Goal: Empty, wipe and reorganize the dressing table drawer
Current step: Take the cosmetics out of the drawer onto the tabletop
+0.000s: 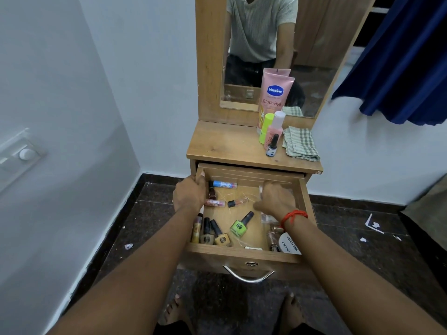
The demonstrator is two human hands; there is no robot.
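The drawer was open and full of nail polish bottles. The left hand gripped its side. The right hand reached in; I could not tell its fingers. The cloth waited.

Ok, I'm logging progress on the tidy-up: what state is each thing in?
Drawer: open, still full.
Green polish: lying down, capped.
Cloth: folded on top, unused.
Vaseline tube: upright.
Left hand: gripping drawer's side.
Right hand: inside drawer; grip unclear.
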